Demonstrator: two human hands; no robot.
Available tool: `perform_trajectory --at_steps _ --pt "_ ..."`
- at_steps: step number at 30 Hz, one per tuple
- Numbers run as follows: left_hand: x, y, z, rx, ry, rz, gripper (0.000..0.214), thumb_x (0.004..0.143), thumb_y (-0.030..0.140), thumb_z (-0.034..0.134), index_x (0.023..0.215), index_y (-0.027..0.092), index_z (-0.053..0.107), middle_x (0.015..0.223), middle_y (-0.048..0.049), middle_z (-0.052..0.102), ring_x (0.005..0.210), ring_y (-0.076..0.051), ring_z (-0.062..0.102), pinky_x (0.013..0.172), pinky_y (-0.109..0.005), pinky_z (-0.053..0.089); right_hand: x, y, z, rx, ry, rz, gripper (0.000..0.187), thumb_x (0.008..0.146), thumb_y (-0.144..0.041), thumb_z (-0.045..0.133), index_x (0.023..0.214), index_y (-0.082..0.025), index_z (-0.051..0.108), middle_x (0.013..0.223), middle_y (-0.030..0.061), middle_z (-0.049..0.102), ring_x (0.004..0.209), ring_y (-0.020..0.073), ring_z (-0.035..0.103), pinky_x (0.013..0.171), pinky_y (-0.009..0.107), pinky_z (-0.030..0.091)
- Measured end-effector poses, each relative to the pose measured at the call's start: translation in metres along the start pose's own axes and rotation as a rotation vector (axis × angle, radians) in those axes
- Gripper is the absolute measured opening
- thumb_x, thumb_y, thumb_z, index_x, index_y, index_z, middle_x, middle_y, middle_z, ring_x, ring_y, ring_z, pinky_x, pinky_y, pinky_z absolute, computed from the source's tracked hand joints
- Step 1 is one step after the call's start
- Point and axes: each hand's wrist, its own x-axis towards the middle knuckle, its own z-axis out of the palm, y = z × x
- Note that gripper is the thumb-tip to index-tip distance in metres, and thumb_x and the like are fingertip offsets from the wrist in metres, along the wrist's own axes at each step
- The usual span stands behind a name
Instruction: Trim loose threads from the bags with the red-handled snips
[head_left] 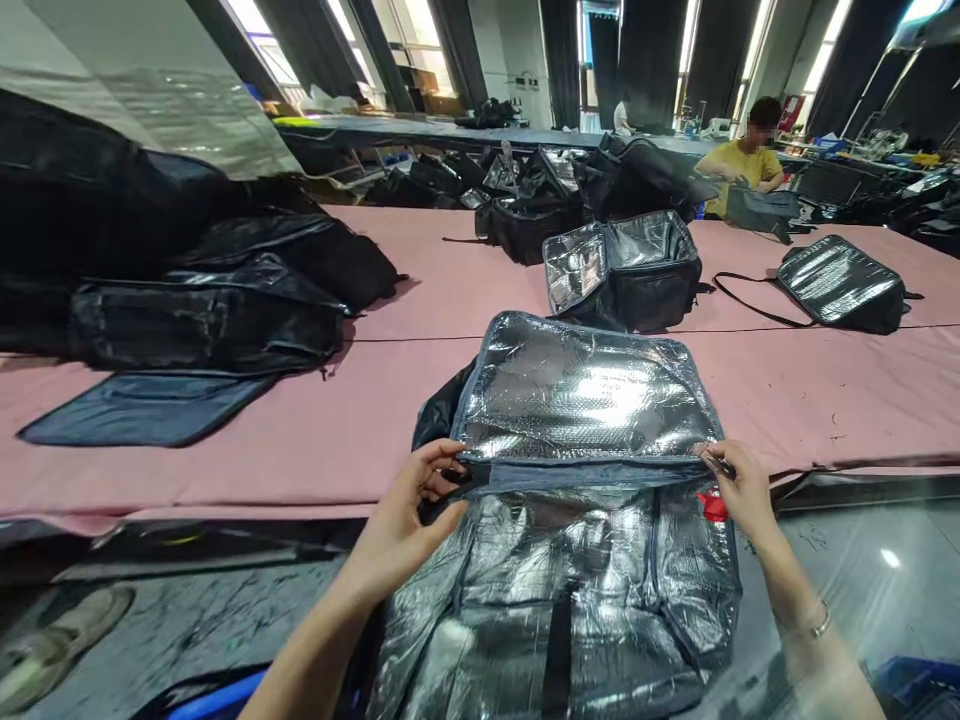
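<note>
A silver foil-lined insulated bag (577, 400) lies inside out over the near edge of the pink table (337, 420), its lower half hanging toward me. My left hand (409, 515) pinches the bag's dark seam at its left side. My right hand (739, 485) grips the same seam at the right side, with a small red object (712, 506) under its fingers; I cannot tell what that object is.
Black bags (202, 300) are piled at the left with a flat dark panel (142, 408) in front. An open foil-lined bag (622, 268) and another flat one (840, 282) lie farther back. A person in a yellow shirt (742, 165) works at the far right.
</note>
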Motion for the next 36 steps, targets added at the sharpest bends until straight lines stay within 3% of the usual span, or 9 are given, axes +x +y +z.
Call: perform_trajectory --at_steps 6,11,16,22,28,32,36 --pt "0.008 0.018 0.010 0.048 -0.062 -0.007 0.057 0.075 0.052 0.059 0.122 0.025 0.043 0.100 -0.0049 0.055 0.086 -0.020 0.053 0.084 -0.036 0.045 -0.004 0.015 0.002 0.049 0.074 0.086 0.012 0.087 -0.026 0.049 0.089 -0.021 0.060 0.097 0.0088 0.066 0.094 0.0235 0.063 0.086 0.040 0.049" --pt "0.014 0.024 0.027 0.104 0.079 -0.037 0.067 0.065 0.062 0.066 0.115 0.022 0.047 0.088 -0.0028 0.055 0.084 -0.021 0.056 0.085 -0.039 0.047 -0.007 0.020 0.005 0.076 0.118 0.115 0.012 0.085 -0.023 0.047 0.088 -0.022 0.058 0.096 0.0089 0.064 0.095 0.0233 0.062 0.086 0.039 0.049" --pt "0.020 0.026 0.041 0.169 0.106 0.012 0.057 0.070 0.059 0.059 0.114 0.024 0.048 0.085 -0.0023 0.058 0.086 -0.022 0.061 0.086 -0.040 0.050 -0.006 0.029 0.005 0.035 0.166 0.154 0.017 0.081 -0.018 0.045 0.090 -0.022 0.059 0.099 0.0087 0.064 0.096 0.0238 0.061 0.085 0.039 0.048" --pt "0.040 0.043 0.051 0.116 -0.005 0.014 0.063 0.063 0.064 0.064 0.109 0.023 0.050 0.086 -0.0048 0.062 0.092 -0.026 0.064 0.089 -0.042 0.050 -0.005 0.042 -0.004 -0.037 0.238 0.215 0.017 0.081 -0.020 0.046 0.089 -0.022 0.061 0.097 0.0086 0.066 0.092 0.0252 0.062 0.082 0.039 0.048" --pt "0.066 0.054 0.066 0.166 -0.018 -0.006 0.058 0.063 0.067 0.062 0.099 0.024 0.051 0.082 -0.0061 0.064 0.090 -0.031 0.066 0.072 -0.038 0.053 -0.003 0.048 -0.010 -0.077 0.303 0.226 0.025 0.074 -0.013 0.043 0.087 -0.024 0.061 0.095 0.0073 0.066 0.090 0.0266 0.065 0.079 0.040 0.050" --pt "0.084 0.048 0.080 0.155 -0.062 0.050 0.054 0.065 0.065 0.058 0.098 0.024 0.049 0.079 -0.0038 0.064 0.083 -0.028 0.067 0.068 -0.037 0.052 -0.006 0.055 -0.012 -0.091 0.353 0.227 0.033 0.069 -0.011 0.040 0.086 -0.028 0.063 0.094 0.0055 0.067 0.089 0.0279 0.067 0.078 0.043 0.051" --pt "0.101 0.038 0.099 0.107 -0.054 0.107 0.059 0.061 0.070 0.059 0.096 0.024 0.050 0.073 -0.0012 0.062 0.071 -0.026 0.066 0.061 -0.036 0.053 -0.007 0.062 -0.016 -0.064 0.394 0.278 0.024 0.073 -0.020 0.047 0.083 -0.031 0.066 0.094 0.0050 0.068 0.088 0.0303 0.067 0.077 0.045 0.052"
